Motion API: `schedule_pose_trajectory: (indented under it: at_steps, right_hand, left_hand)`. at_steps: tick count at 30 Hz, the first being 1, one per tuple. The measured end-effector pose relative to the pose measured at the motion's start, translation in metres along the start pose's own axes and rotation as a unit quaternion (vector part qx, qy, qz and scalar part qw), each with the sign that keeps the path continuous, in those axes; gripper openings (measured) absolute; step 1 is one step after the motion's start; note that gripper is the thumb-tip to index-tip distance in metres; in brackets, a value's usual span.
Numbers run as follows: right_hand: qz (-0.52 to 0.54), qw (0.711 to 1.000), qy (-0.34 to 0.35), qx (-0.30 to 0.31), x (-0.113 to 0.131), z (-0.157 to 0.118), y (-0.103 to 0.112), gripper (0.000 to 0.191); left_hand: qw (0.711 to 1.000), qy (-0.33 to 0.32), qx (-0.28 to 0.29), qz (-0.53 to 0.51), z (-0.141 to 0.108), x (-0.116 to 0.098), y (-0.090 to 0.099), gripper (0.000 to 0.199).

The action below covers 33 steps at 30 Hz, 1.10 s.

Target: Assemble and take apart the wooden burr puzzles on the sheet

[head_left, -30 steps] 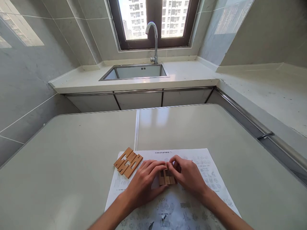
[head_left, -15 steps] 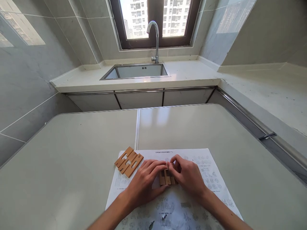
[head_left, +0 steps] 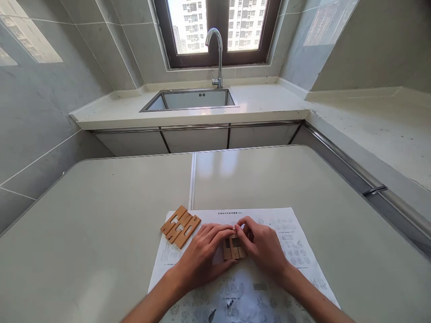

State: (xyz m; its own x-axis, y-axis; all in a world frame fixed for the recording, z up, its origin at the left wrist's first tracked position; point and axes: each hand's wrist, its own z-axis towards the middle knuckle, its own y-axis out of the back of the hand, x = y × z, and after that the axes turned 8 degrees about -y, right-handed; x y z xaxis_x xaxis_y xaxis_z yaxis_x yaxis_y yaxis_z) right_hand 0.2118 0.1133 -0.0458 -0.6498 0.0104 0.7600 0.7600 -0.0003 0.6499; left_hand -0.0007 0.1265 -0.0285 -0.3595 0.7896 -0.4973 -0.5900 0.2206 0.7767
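Several wooden puzzle pieces (head_left: 235, 252) lie side by side on a printed sheet (head_left: 305, 280), in front of me. My left hand (head_left: 204, 251) curves around their left side, thumb along the near edge and fingers at the far edge. My right hand (head_left: 264, 244) pinches at their far right corner, thumb and index finger together; its fingers cover part of the pieces. To the left, three flat wooden pieces with cut-out slots (head_left: 181, 227) lie against one another, partly on the sheet. Small marks show on them, one a "2".
The sheet rests on a large pale table (head_left: 101, 215) with a seam (head_left: 192, 179) down its middle. Beyond the table's far edge stand a white counter (head_left: 262, 96), a sink (head_left: 191, 108) and a tap (head_left: 218, 58). A ledge (head_left: 380, 130) runs along the right.
My right hand has shifted very slightly left over the pieces, and their top faces look a little rearranged. My left hand and the three slotted pieces stay put.
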Motion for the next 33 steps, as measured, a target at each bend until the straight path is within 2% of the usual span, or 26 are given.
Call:
schedule_pose_trajectory:
  at_steps: [5,12,19,22,30,33]
  right_hand:
    - [0.041,0.999,0.001,0.032,0.003,0.001,0.002,0.024]
    - [0.087,0.993,0.02,0.08,0.008,0.001,0.003,0.02]
    - [0.058,0.995,0.037,0.076,0.005,0.0,0.002,0.015]
    - [0.048,0.995,0.041,0.073,0.005,0.0,0.002,0.015]
    - [0.036,0.996,0.037,0.076,0.004,-0.001,0.002,0.016]
    - [0.032,0.996,0.038,0.078,0.004,-0.001,0.002,0.016]
  left_hand:
    - [1.0,0.005,0.008,0.008,0.0,0.0,-0.001,0.073]
    - [1.0,0.004,0.012,0.019,0.0,0.005,0.004,0.065]
    - [0.994,-0.02,0.055,0.089,-0.005,0.027,0.033,0.043]
    - [0.992,-0.028,0.065,0.109,-0.007,0.037,0.045,0.04]
    - [0.991,0.017,0.061,0.118,-0.01,0.045,0.066,0.032]
    - [0.994,0.029,0.05,0.092,-0.01,0.048,0.073,0.038]
